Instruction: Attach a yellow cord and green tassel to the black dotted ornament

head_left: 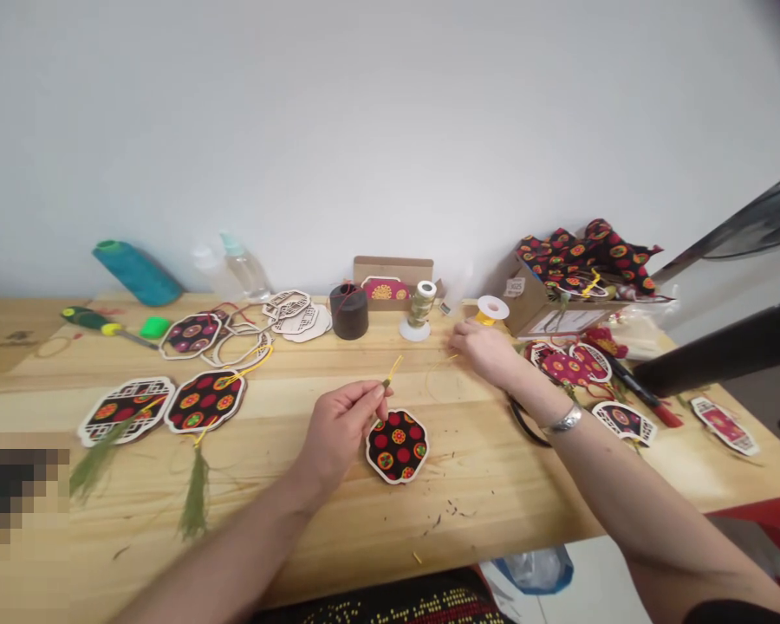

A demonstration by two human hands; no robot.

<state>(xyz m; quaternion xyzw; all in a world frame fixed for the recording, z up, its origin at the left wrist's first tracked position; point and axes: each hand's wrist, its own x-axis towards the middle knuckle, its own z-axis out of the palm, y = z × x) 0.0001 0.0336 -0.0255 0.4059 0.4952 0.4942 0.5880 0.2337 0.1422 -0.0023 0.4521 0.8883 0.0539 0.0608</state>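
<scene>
My left hand (344, 425) is closed in a pinch on a green tassel top (386, 383), from which a short yellow cord (396, 367) sticks up; the strands are hidden by my fingers. Just below and right of it lies a lobed wooden pendant (398, 446) faced with black, red-dotted fabric. My right hand (484, 348) reaches forward with curled fingers, low over the table in front of a spool of yellow cord (492, 310). A thin yellow thread (453, 356) shows at its fingertips and curves away to the left.
Fabric-faced pendants (206, 401) with green tassels (195, 492) lie at left, near a screwdriver (107, 322) and a teal thread cone (138, 272). Behind stand a black spool (349, 312) and a gold thread spool (422, 308). A fabric-filled cardboard box (533, 303) and a black post (721, 347) are at right.
</scene>
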